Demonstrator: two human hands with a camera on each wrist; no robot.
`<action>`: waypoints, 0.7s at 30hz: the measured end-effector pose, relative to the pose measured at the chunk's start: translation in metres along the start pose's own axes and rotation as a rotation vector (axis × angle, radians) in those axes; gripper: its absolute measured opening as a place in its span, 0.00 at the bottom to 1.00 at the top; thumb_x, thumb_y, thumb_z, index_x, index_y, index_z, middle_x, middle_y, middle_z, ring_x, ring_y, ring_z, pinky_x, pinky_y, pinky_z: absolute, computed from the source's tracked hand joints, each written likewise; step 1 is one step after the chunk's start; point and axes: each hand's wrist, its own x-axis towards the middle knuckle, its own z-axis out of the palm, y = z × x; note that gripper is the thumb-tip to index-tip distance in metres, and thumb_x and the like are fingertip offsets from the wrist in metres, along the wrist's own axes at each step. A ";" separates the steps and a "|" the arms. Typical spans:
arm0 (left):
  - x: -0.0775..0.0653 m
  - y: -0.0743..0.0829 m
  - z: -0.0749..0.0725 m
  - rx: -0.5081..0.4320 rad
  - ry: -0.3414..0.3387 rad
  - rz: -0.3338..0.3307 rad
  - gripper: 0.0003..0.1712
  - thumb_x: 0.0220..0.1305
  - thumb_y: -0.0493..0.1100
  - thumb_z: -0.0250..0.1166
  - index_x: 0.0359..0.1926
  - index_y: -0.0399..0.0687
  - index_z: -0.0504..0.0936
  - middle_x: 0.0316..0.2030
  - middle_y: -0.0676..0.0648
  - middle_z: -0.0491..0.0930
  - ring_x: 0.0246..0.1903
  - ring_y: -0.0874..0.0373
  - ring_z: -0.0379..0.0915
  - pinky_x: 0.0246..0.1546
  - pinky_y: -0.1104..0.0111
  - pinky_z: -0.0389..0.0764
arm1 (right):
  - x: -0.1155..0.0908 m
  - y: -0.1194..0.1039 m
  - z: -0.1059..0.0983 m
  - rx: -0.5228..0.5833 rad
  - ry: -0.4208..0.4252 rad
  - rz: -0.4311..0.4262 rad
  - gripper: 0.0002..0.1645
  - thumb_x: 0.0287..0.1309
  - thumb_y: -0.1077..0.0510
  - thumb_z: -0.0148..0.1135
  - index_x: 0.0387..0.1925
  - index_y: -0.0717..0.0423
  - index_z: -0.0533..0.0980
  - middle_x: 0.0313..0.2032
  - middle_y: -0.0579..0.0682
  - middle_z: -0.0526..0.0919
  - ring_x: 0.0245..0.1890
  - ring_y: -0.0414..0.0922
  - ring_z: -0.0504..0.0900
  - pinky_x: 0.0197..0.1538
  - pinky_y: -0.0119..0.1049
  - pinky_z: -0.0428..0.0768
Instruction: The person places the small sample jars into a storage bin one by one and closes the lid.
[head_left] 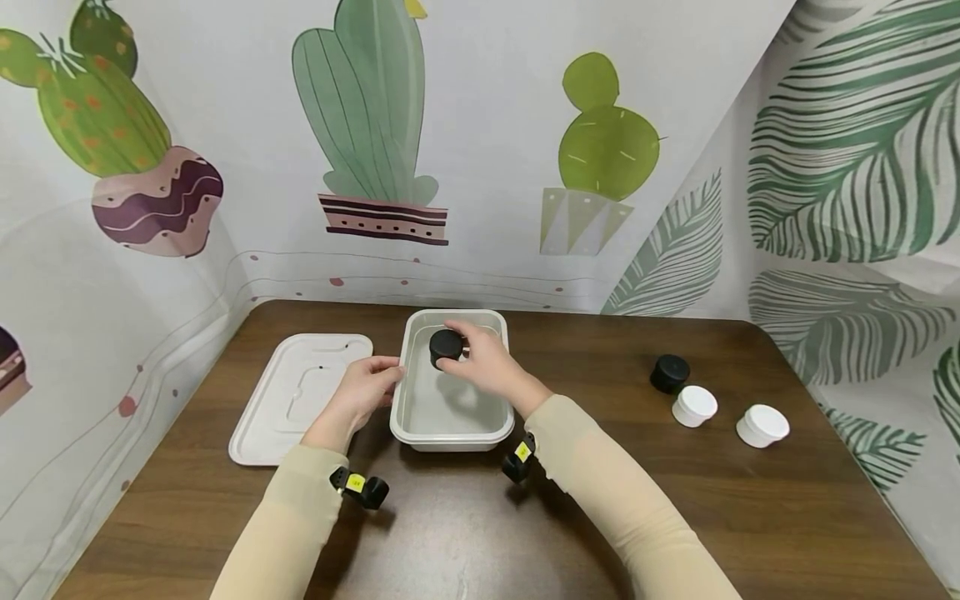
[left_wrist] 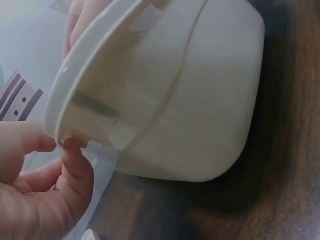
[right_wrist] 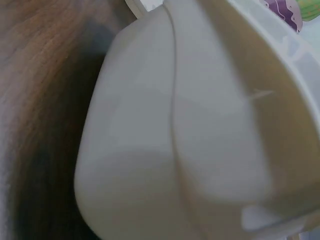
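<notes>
A pale rectangular storage box (head_left: 452,438) without its lid stands on the brown table at the middle of the head view. My left hand (head_left: 363,388) pinches its left rim between thumb and fingers; the left wrist view shows this grip at the box's edge (left_wrist: 82,65). Over the box's inside, my right hand (head_left: 491,364) holds a small black round jar (head_left: 446,347) between thumb and fingers. The box's outer wall (right_wrist: 135,130) fills most of the right wrist view, hiding the right hand there.
Left of the box lies a white rectangular lid (head_left: 262,421), flat on the table (head_left: 592,467). Toward the right side stand another black jar (head_left: 670,373) and two white tubs, one nearer (head_left: 694,406) and one further right (head_left: 762,426). A patterned cloth (head_left: 495,167) hangs behind the table.
</notes>
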 end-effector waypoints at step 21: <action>-0.003 0.008 0.002 0.083 0.026 -0.002 0.21 0.65 0.38 0.55 0.55 0.28 0.72 0.42 0.35 0.78 0.28 0.59 0.78 0.29 0.69 0.82 | 0.011 0.001 0.014 -0.109 0.014 0.027 0.39 0.52 0.50 0.67 0.63 0.59 0.66 0.59 0.57 0.74 0.58 0.50 0.73 0.61 0.41 0.71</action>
